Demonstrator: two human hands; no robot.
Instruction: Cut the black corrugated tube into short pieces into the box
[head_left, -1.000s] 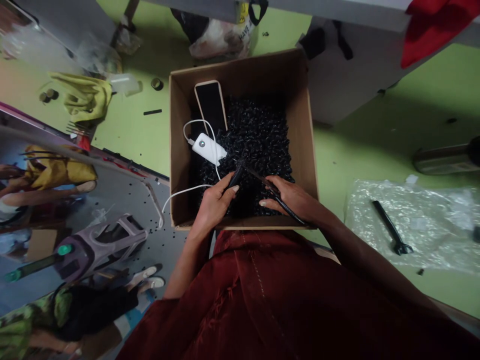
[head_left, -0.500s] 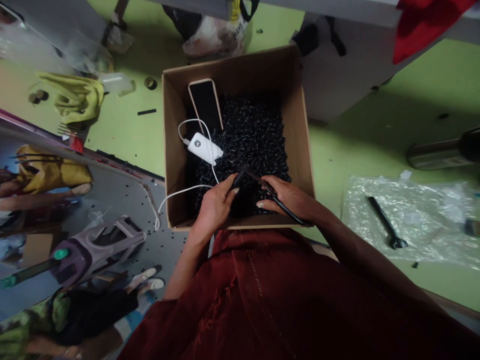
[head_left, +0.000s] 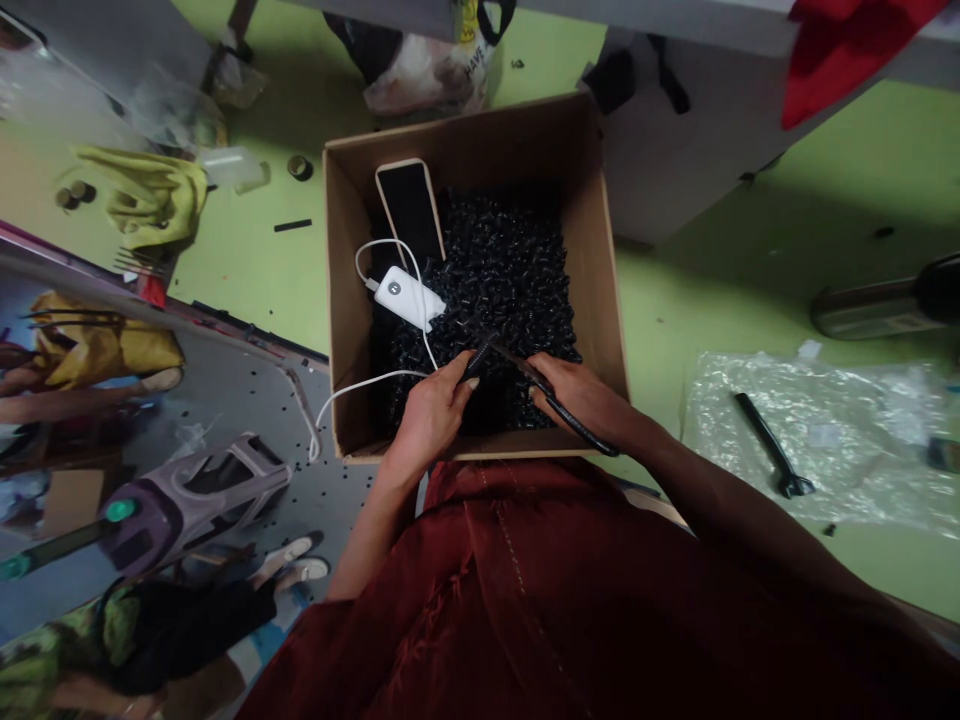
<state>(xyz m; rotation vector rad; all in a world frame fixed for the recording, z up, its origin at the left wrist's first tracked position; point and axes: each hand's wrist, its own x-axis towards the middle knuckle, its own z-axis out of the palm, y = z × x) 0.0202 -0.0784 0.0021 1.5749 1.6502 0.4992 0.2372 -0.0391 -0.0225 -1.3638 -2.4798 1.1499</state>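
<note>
My left hand (head_left: 433, 408) is pinched round a dark, ribbed strip (head_left: 477, 362) over the front of a cardboard box (head_left: 616, 310). In my right hand (head_left: 583, 396) is a pair of scissors with black handles (head_left: 576, 426). Their blades point left and meet the end of the strip; whether they are parted is too dark to tell. Small black plastic pieces (head_left: 514, 260) heap up inside the box beneath both hands. On the heap at the left lie a phone (head_left: 411, 208) and a white power bank (head_left: 405, 297) with a white cable.
Right of the box, a clear plastic bag (head_left: 862, 430) has a black stick-like part (head_left: 769, 440) on it. A metal flask (head_left: 862, 308) lies beyond. A yellow cloth (head_left: 154, 195) is at the left. Another person's legs (head_left: 277, 575) and a purple-grey stool-like object (head_left: 187, 500) show lower left.
The fingers of my right hand have drawn in, and the hand and scissor handles have shifted slightly right. My left hand stays almost in place with the strip.
</note>
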